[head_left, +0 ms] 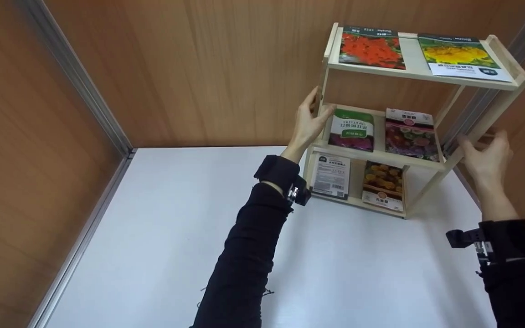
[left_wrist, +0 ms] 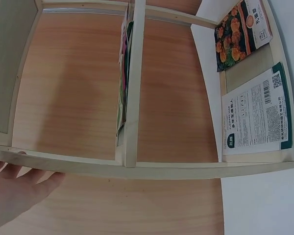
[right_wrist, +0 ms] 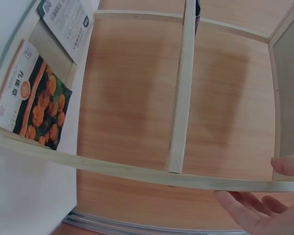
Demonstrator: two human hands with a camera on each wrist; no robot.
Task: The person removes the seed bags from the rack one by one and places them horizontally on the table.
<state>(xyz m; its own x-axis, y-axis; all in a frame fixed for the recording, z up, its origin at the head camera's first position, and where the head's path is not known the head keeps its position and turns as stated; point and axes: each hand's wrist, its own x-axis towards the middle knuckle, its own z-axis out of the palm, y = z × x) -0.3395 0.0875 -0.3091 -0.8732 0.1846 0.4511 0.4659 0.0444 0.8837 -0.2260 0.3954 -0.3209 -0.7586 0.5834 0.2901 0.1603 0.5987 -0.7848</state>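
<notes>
From the head view we see the whole wooden rack standing at the upper right of the frame on the white counter, with three tiers of seed packets: a red-flower packet and a yellow-flower packet on top, a green-topped packet and a purple-flower packet in the middle, a white printed packet and an orange-flower packet at the bottom. The wrist views lose that layout and show us instead the rack's side frames from close up, which the head view cannot give. In the left wrist view the left hand sits at the lower left of the frame, its fingers fairly straight and laid against the underside of a side rail, with the bottom-tier packets at the upper right. In the right wrist view the right hand sits at the lower right, fingers extended under the rail and the thumb above it. In the head view we see our left hand on the rack's left post at middle-shelf height, thumb in front, fingers behind, loosely wrapped; our right hand clasps the right post at about the same height, at the right edge of the frame.
</notes>
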